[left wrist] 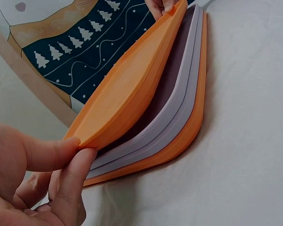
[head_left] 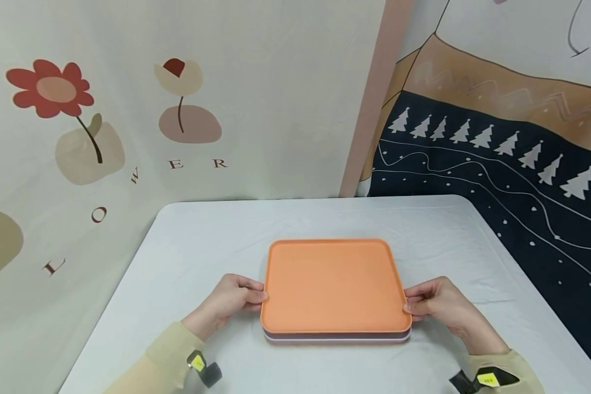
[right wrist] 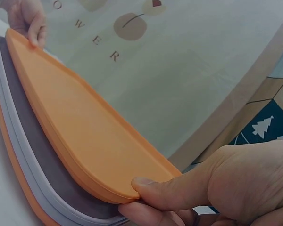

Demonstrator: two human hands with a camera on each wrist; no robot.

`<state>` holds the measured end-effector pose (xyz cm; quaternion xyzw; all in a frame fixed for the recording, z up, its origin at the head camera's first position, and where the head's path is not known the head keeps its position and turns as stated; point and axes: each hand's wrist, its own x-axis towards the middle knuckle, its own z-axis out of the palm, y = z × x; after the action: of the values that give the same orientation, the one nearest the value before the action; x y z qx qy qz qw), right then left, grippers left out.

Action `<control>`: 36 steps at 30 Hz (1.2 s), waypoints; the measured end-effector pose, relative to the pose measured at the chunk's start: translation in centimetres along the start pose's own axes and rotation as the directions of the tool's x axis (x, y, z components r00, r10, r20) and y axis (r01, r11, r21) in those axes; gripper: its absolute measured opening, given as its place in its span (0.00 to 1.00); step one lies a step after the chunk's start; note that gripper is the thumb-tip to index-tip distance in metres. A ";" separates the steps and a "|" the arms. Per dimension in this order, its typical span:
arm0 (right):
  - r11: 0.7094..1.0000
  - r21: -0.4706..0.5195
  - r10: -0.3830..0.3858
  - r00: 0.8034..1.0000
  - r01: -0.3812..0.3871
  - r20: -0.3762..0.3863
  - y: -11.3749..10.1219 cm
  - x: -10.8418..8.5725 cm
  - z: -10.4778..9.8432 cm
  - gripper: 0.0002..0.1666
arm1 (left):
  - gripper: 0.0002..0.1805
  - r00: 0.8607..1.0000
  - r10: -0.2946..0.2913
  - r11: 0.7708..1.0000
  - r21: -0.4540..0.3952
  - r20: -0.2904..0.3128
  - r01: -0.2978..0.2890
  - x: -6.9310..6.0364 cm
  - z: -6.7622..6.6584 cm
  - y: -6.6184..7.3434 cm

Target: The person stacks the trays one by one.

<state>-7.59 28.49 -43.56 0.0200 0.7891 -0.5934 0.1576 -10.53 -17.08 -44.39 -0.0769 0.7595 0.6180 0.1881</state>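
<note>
An orange rectangular tray [head_left: 332,284] tops a stack in the head view. My left hand [head_left: 233,300] pinches its left rim and my right hand [head_left: 438,301] pinches its right rim, thumbs on top. In the left wrist view the orange tray [left wrist: 127,99] is tilted, its near edge raised off the pale purple trays [left wrist: 179,103] below. A lower orange tray [left wrist: 195,125] lies at the bottom of the stack. From the right wrist, a gap shows between the top tray [right wrist: 85,122] and the dark inside of the purple tray [right wrist: 47,165].
The stack stands on a table with a white cloth [head_left: 216,235]. Behind it hangs a pale curtain with printed flowers [head_left: 276,98]. At the right is a dark cloth with white trees [head_left: 473,164]. Straps with small devices [head_left: 209,375] sit on both wrists.
</note>
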 end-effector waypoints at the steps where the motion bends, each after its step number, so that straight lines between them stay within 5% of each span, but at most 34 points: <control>1: 1.000 0.000 0.003 1.000 -0.003 -0.003 0.0 0.0 0.0 0.19 | 0.11 1.000 0.001 1.000 0.000 0.004 -0.001 0.0 0.0 0.0; 36: 1.000 -0.001 -0.017 1.000 0.017 0.008 0.5 -0.7 0.3 0.19 | 0.11 0.999 0.026 1.000 -0.013 0.045 -0.025 -0.5 0.1 -0.6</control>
<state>-6.72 28.48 -43.91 0.0107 0.7889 -0.5943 0.1558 -9.88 -17.12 -44.74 -0.0546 0.7522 0.6265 0.1967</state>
